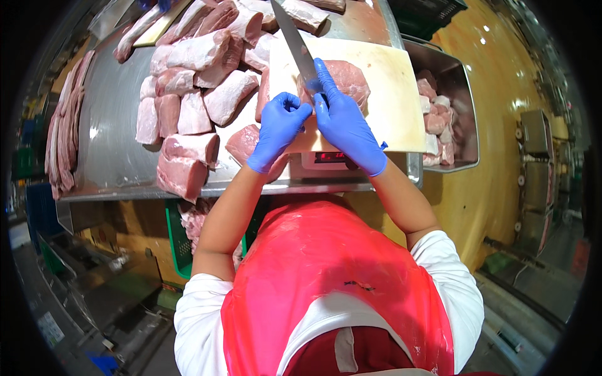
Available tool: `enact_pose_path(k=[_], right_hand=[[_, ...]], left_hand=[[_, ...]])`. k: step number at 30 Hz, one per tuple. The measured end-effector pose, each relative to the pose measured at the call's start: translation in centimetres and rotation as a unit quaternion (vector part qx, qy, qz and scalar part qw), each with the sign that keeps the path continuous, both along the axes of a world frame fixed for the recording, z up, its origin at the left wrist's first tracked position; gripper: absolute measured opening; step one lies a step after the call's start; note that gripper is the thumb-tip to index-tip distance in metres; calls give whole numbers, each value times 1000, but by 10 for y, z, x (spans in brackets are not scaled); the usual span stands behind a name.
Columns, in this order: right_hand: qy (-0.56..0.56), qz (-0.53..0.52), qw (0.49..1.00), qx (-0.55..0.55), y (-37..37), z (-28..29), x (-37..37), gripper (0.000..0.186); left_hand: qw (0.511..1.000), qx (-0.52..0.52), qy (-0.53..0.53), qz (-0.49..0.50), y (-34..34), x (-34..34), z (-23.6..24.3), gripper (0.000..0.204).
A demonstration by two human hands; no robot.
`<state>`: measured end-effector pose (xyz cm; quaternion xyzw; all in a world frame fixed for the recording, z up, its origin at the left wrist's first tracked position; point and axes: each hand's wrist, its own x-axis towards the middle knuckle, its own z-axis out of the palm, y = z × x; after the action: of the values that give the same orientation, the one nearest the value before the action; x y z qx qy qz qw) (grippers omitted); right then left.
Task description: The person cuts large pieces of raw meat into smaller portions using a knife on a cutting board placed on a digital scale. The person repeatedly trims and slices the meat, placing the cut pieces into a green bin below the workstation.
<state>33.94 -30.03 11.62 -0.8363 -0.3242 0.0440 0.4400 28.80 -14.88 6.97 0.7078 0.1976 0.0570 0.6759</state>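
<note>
My right hand [343,119], in a blue glove, grips a long knife [292,37] with the index finger stretched along it. The blade points away from me, up and to the left. Close beside it, my left hand [279,128], also gloved in blue, is closed with its fingers curled in; whatever is in them, if anything, is hidden. Just beyond my right hand a cut piece of pork [348,81] lies on the cream cutting board [392,94]. The knife and my hands cover part of this meat. Below my left wrist another piece of pork [243,143] rests on the metal table.
Several pork loin pieces [204,50] are heaped on the metal table [113,138] to the left. Long meat strips [64,125] lie at its far left edge. A scale [323,161] shows under the board. A steel tub [467,119] at right holds meat chunks; a green crate [179,241] stands below.
</note>
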Motion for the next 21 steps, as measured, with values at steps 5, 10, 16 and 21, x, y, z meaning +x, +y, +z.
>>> enact_pose_path(k=[5,10,16,21], right_hand=[[15,-25,990,-139,-26,-8,-47,73],[76,-11,918,-388,-103,32,-135,80],[-39,-24,977,-210,-54,59,-108,84],[-55,-38,980,-186,21,8,-35,82]], left_hand=[[1000,-2,-9,-29,11,2,-15,16],[996,56,-20,-67,27,-20,-12,16],[971,185,-74,-132,22,-37,-1,20],[957,229,-127,-123,24,-29,-8,20]])
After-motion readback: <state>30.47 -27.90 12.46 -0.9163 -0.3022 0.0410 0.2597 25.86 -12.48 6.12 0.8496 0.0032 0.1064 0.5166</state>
